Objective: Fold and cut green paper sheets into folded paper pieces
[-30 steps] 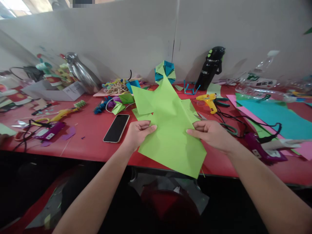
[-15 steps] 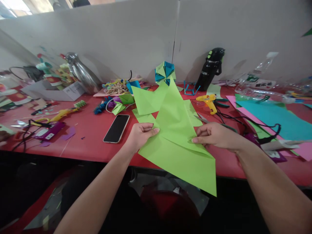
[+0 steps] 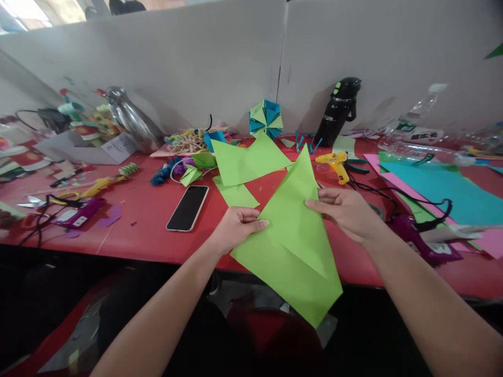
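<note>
Over the near edge of the red table [image 3: 129, 238], both hands grasp a folded green paper sheet [image 3: 293, 246]. Left hand [image 3: 238, 228] pinches its left edge; right hand [image 3: 348, 212] pinches its right edge. A phone [image 3: 187, 207] lies just left.

phone [image 3: 187, 207] dark, flat on my red table [image 3: 149, 220] | yellow glue gun [image 3: 335, 163] near black bottle [image 3: 338, 111] by the partition | blue-green paper ball [image 3: 266, 119] at back | purple glue gun [image 3: 422, 238] to my right | teal sheet [image 3: 444, 191] over pink one [image 3: 489, 242]
</note>
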Action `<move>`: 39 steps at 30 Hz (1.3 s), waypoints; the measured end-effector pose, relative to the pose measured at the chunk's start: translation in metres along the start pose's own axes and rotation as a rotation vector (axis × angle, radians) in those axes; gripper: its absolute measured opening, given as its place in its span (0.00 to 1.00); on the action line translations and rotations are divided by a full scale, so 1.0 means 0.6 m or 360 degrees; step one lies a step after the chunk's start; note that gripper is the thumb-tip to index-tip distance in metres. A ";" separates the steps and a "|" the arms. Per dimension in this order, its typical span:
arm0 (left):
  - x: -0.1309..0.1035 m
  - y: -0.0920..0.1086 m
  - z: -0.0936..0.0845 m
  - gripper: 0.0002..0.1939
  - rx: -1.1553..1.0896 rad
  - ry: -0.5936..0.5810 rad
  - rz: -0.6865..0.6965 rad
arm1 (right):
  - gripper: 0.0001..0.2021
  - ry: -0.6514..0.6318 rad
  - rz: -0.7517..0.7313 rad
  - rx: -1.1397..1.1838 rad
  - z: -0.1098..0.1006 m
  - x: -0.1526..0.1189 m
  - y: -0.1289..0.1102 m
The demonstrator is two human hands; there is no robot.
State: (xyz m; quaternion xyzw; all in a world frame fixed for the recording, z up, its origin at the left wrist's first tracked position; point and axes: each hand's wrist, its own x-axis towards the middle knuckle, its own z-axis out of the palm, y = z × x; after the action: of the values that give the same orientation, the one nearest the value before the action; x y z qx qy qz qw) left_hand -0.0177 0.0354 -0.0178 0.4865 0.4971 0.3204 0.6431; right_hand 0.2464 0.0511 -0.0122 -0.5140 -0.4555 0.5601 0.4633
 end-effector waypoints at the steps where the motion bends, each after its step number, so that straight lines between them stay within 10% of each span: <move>1: 0.000 0.000 -0.001 0.14 -0.0003 -0.0012 0.0001 | 0.17 0.0091 -0.0007 0.0008 -0.005 0.002 0.000; 9: -0.004 -0.007 -0.001 0.12 0.0160 -0.0205 -0.0003 | 0.20 -0.0237 0.0067 0.0097 -0.007 -0.001 -0.014; 21: -0.004 -0.015 0.002 0.11 0.0272 -0.0353 -0.0011 | 0.10 0.0401 -0.0150 0.0305 -0.015 0.021 -0.008; 39: -0.009 -0.019 0.004 0.15 0.0473 -0.0354 0.0079 | 0.11 0.0379 -0.0314 0.0098 -0.022 0.027 0.001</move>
State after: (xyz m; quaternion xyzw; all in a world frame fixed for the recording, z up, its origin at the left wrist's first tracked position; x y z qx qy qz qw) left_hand -0.0178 0.0264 -0.0267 0.6206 0.4525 0.2034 0.6072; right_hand 0.2592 0.0677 -0.0160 -0.5150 -0.4284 0.4606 0.5823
